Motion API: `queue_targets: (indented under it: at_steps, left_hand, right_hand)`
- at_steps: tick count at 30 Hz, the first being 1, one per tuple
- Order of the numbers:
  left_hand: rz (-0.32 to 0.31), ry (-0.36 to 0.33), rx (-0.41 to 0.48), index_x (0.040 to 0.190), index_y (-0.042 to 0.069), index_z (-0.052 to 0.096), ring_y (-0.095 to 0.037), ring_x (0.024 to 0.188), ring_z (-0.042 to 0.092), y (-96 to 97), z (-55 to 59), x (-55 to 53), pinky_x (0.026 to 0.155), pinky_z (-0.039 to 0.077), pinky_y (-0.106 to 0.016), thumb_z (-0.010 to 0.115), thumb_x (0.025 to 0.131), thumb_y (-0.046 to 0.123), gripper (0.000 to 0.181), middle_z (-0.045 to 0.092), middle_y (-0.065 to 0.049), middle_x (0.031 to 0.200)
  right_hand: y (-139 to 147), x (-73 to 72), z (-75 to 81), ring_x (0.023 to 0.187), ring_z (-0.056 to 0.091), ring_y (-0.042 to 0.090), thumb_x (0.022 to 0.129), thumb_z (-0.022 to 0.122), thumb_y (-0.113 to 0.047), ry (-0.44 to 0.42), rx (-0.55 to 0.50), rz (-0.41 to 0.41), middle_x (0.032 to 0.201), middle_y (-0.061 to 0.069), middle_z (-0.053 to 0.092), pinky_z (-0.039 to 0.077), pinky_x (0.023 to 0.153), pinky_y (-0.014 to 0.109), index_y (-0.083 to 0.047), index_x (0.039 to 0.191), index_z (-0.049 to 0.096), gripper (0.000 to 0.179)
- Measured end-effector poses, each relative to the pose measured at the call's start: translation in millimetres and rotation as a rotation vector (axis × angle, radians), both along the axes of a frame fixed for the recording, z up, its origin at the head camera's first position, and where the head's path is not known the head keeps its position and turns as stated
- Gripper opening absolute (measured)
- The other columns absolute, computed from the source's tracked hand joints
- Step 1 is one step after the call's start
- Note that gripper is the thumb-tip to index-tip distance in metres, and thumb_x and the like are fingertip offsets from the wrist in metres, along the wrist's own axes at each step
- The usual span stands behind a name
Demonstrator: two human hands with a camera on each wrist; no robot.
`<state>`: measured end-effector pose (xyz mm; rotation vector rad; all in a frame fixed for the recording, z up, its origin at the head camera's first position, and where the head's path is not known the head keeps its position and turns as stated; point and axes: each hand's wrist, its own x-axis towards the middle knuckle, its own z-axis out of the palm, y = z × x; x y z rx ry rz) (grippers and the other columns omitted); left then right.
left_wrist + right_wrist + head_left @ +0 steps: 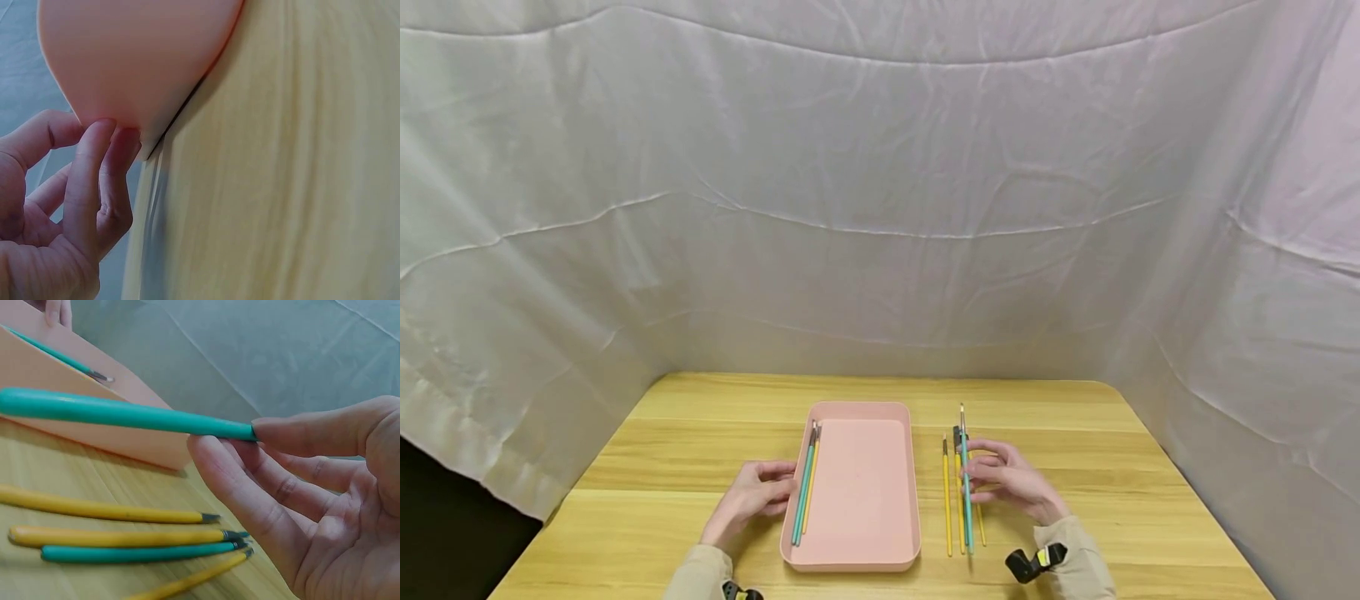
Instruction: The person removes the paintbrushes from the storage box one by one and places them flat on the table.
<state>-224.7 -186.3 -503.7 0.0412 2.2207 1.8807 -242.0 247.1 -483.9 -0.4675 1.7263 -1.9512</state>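
My left hand (758,493) rests its slightly bent fingers against the left wall of a pink rectangular tray (868,492). In the left wrist view the fingertips touch the tray's outer side near its rim. Inside, along that left wall, lie slim teal paintbrushes (805,483) and a yellow paintbrush (812,487). My right hand (1007,477) pinches a teal paintbrush (119,414) between thumb and fingers near its bristle end. That brush is raised over the table to the right of the tray, its handle pointing toward me.
Beneath the held brush, several paintbrushes lie roughly parallel on the wooden table (1075,450): a yellow brush (106,505), a thicker yellow brush (119,536), a teal brush (137,552) and another yellow brush (194,576). A grey curtain (880,275) surrounds the table's back and sides.
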Motion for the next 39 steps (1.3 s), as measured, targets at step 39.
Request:
queue_targets:
  at_steps: [39]
  left_hand:
    - [-0.001, -0.008, -0.004, 0.134, -0.016, 0.053, -0.008, 0.078, 0.068, 0.8, 2.0, 1.9, 0.065, 0.063, -0.022, 0.069, 0.090, 0.004, 0.051, 0.071, -0.013, 0.106]
  right_hand:
    - [33, -5.3, -27.9, 0.079, 0.071, 0.012, 0.099, 0.058, -0.004, -0.099, 0.043, -0.152, 0.094, 0.001, 0.074, 0.065, 0.076, 0.032, 0.005, 0.135, 0.047, 0.039]
